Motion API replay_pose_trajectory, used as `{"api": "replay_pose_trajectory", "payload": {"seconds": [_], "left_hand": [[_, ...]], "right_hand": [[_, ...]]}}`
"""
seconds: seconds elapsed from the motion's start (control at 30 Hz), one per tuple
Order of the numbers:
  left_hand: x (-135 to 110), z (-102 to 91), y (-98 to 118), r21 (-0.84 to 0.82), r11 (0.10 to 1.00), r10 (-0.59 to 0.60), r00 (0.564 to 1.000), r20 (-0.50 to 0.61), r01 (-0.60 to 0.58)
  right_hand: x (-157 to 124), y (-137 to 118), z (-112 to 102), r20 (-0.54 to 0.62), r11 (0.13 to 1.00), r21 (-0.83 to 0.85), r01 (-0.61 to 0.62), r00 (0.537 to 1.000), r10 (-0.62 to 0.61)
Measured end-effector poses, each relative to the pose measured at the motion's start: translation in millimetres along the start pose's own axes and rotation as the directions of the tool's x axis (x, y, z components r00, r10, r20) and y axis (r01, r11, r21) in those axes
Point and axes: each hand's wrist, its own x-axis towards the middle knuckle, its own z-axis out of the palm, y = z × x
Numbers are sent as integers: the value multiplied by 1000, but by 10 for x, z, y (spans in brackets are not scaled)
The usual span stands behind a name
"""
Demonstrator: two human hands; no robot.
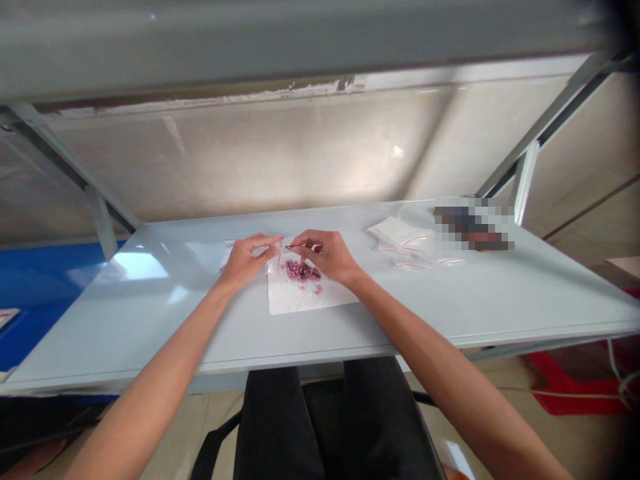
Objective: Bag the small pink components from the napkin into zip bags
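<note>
My left hand (247, 259) is closed in a pinch on a small clear zip bag (274, 259) with a red seal line, held just above the table. My right hand (325, 253) is also pinched, its fingertips holding something tiny I cannot make out, close to the bag's mouth. Below both hands lies a white sheet (305, 300) with a heap of small pink beads (303, 272) on it. More clear bags seem to lie under my left hand.
The pale grey table (150, 313) has a stack of empty zip bags (405, 241) at the right, with a blurred dark object (474, 228) beyond it. A blue surface (45, 280) lies to the left. A red object (575, 390) sits on the floor at right.
</note>
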Motion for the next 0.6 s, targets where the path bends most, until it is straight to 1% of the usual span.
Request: {"api": "replay_pose_trajectory", "payload": {"seconds": [0.07, 0.2, 0.3, 0.4, 0.5, 0.6], "left_hand": [[4, 19, -3, 28, 1000, -1, 1000, -26, 2], [14, 54, -16, 50, 999, -10, 997, -74, 14], [19, 68, -16, 42, 999, -22, 996, -91, 26], [25, 81, -7, 39, 999, -23, 994, -105, 27], [29, 101, -5, 29, 999, -34, 989, -145, 38], [23, 136, -12, -10, 998, -58, 980, -190, 57]], "right_hand": [[-13, -34, 18, 6, 1000, 11, 13, 1000, -14], [-34, -57, 52, 32, 999, -40, 36, 999, -35], [-43, -55, 86, 35, 997, -45, 61, 998, -59], [-45, -48, 111, 37, 993, -39, 114, 993, -113], [-45, -52, 127, 71, 985, -45, 169, 984, -166], [-49, -70, 162, 74, 980, -74, 183, 981, -177]]}}
